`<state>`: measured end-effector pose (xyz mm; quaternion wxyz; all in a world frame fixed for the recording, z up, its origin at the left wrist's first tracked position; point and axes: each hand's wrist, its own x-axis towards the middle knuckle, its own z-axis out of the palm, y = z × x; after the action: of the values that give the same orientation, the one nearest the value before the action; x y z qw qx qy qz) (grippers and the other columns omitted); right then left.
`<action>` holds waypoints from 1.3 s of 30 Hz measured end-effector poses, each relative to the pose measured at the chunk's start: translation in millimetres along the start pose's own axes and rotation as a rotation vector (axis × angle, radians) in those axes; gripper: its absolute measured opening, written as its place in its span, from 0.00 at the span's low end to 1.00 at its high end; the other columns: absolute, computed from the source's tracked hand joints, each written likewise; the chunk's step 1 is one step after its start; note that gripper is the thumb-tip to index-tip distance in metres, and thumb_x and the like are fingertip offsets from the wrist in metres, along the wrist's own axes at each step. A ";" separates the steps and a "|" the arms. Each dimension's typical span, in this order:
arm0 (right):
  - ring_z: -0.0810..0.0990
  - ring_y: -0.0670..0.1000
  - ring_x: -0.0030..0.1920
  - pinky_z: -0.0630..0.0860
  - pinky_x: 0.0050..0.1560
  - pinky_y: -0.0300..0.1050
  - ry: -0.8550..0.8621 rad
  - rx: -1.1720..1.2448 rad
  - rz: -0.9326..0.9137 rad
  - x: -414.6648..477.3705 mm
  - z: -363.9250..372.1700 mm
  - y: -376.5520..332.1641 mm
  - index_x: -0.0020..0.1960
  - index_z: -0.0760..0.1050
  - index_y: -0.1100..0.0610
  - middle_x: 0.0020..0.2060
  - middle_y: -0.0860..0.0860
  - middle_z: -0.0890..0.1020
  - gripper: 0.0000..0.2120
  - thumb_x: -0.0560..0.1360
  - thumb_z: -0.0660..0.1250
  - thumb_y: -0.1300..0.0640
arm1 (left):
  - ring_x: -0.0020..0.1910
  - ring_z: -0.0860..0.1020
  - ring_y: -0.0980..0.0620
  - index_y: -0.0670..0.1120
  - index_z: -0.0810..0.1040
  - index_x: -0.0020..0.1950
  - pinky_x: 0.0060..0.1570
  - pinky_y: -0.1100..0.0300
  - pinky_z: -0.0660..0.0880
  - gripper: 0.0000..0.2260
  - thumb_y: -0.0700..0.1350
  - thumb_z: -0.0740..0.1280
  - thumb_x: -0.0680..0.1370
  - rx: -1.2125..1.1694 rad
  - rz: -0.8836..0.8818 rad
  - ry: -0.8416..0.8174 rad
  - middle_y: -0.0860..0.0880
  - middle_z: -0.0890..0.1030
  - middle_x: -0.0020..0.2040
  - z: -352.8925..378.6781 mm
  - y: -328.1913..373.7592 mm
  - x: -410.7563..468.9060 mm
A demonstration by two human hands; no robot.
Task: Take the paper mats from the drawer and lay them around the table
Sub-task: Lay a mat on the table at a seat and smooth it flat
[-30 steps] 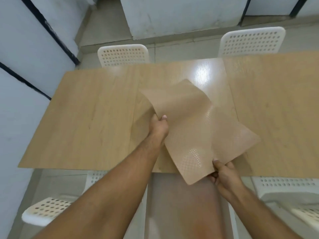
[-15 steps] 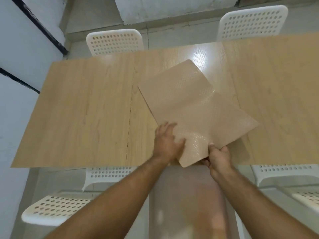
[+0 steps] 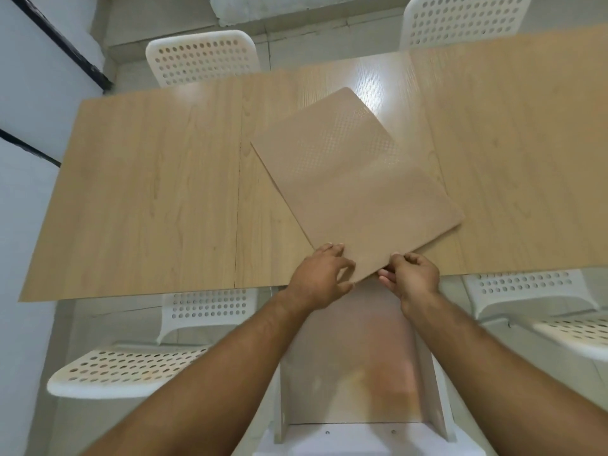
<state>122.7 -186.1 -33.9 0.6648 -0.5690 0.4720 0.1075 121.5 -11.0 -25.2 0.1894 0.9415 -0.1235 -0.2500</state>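
Note:
Tan paper mats (image 3: 355, 185) with a fine dotted texture lie stacked and turned at an angle on the wooden table (image 3: 148, 192), their near corner sticking out past the table's front edge. My left hand (image 3: 320, 276) holds that corner from the left, thumb under and fingers on top. From the right, my right hand (image 3: 411, 274) pinches the same corner. An open white drawer (image 3: 362, 373) sits below the table edge between my forearms; more tan mats seem to lie inside it.
White perforated chairs stand around the table: two at the far side (image 3: 202, 57) (image 3: 460, 18), one at the near left (image 3: 131, 366) and one at the near right (image 3: 543, 297). A white wall with a dark stripe (image 3: 59, 37) runs along the left.
The mats were curled and raised above the table; now they lie flat on it. My left hand slid from the mats' middle to the near corner beside my right hand.

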 end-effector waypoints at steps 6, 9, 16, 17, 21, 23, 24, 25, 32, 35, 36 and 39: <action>0.85 0.55 0.39 0.81 0.37 0.43 0.000 0.021 0.022 -3.9 -2.3 2.4 0.58 0.74 0.61 0.48 0.60 0.82 0.10 0.78 0.67 0.62 | 0.78 0.60 0.48 0.50 0.70 0.75 0.73 0.48 0.63 0.32 0.57 0.73 0.74 0.103 -0.029 -0.020 0.48 0.61 0.80 -6.0 1.4 -4.8; 0.85 0.54 0.38 0.81 0.36 0.43 0.010 0.030 0.037 -4.1 -1.8 2.1 0.56 0.74 0.60 0.46 0.60 0.82 0.09 0.77 0.68 0.64 | 0.77 0.61 0.45 0.46 0.72 0.72 0.71 0.46 0.66 0.29 0.54 0.74 0.74 0.222 0.003 -0.006 0.44 0.61 0.79 0.3 3.4 -4.7; 0.84 0.52 0.35 0.82 0.38 0.43 0.039 -0.043 -0.004 -7.9 -4.1 11.2 0.50 0.75 0.58 0.41 0.58 0.84 0.07 0.74 0.69 0.65 | 0.63 0.77 0.44 0.42 0.84 0.51 0.62 0.50 0.75 0.12 0.47 0.62 0.80 0.057 0.040 0.035 0.44 0.83 0.57 -2.7 3.8 -10.2; 0.83 0.52 0.34 0.82 0.38 0.44 0.028 -0.057 -0.016 -9.7 -3.2 12.6 0.51 0.75 0.58 0.41 0.58 0.84 0.07 0.74 0.69 0.64 | 0.59 0.79 0.44 0.42 0.84 0.51 0.60 0.48 0.76 0.12 0.45 0.62 0.80 0.026 0.031 0.066 0.44 0.84 0.53 -1.2 3.7 -10.4; 0.83 0.50 0.32 0.82 0.37 0.44 -0.017 -0.124 -0.058 -15.9 1.4 17.3 0.50 0.77 0.58 0.39 0.55 0.84 0.05 0.74 0.69 0.61 | 0.53 0.81 0.46 0.44 0.86 0.53 0.56 0.52 0.77 0.09 0.43 0.66 0.80 -0.063 -0.057 0.155 0.46 0.85 0.51 -1.0 10.6 -12.3; 0.83 0.50 0.32 0.83 0.38 0.45 -0.035 -0.158 -0.070 -17.4 1.9 20.4 0.49 0.78 0.58 0.37 0.54 0.84 0.04 0.74 0.69 0.60 | 0.52 0.82 0.50 0.45 0.86 0.53 0.55 0.58 0.77 0.08 0.43 0.68 0.79 -0.113 -0.128 0.187 0.48 0.86 0.52 -1.9 14.0 -11.4; 0.82 0.50 0.32 0.83 0.39 0.46 -0.048 -0.173 -0.073 -18.2 1.8 22.0 0.48 0.78 0.58 0.36 0.54 0.83 0.04 0.74 0.69 0.59 | 0.52 0.82 0.51 0.45 0.87 0.52 0.54 0.61 0.76 0.07 0.43 0.69 0.79 -0.146 -0.170 0.184 0.49 0.86 0.52 -2.2 15.5 -10.9; 0.82 0.51 0.32 0.82 0.38 0.46 -0.065 -0.181 -0.073 -19.1 1.5 23.5 0.48 0.78 0.58 0.36 0.54 0.83 0.04 0.74 0.70 0.59 | 0.52 0.82 0.52 0.45 0.87 0.52 0.52 0.63 0.75 0.06 0.43 0.70 0.78 -0.180 -0.217 0.168 0.49 0.86 0.52 -2.4 17.1 -10.3; 0.82 0.52 0.34 0.83 0.39 0.48 -0.146 -0.242 -0.034 -23.6 -6.7 30.9 0.47 0.79 0.57 0.39 0.55 0.83 0.07 0.76 0.71 0.53 | 0.44 0.81 0.57 0.48 0.84 0.39 0.41 0.66 0.73 0.07 0.44 0.81 0.68 -0.624 -0.475 -0.074 0.51 0.85 0.41 -22.0 9.1 0.2; 0.82 0.53 0.34 0.83 0.38 0.48 -0.139 -0.221 -0.021 -29.7 -6.1 23.8 0.48 0.78 0.57 0.40 0.55 0.83 0.12 0.77 0.69 0.48 | 0.46 0.83 0.53 0.48 0.84 0.40 0.48 0.61 0.78 0.06 0.45 0.80 0.70 -0.674 -0.410 -0.038 0.50 0.85 0.42 -27.7 6.8 3.3; 0.82 0.53 0.35 0.83 0.39 0.49 -0.137 -0.202 -0.003 -30.4 -5.1 20.9 0.48 0.77 0.57 0.40 0.55 0.83 0.13 0.77 0.69 0.46 | 0.47 0.83 0.53 0.47 0.84 0.42 0.47 0.61 0.79 0.05 0.45 0.79 0.72 -0.700 -0.385 0.006 0.50 0.85 0.44 -28.2 7.6 2.9; 0.87 0.54 0.40 0.83 0.40 0.50 -0.177 -0.097 0.121 -31.8 -2.3 10.5 0.52 0.76 0.53 0.44 0.55 0.85 0.16 0.76 0.68 0.41 | 0.44 0.80 0.55 0.49 0.83 0.45 0.42 0.63 0.76 0.03 0.47 0.75 0.75 -0.731 -0.305 0.216 0.53 0.83 0.46 -29.3 14.7 -2.1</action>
<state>97.4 -172.0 -16.7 0.6680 -0.5590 0.4393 0.2201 132.9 -14.9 5.4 0.4841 0.8405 0.1350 -0.2022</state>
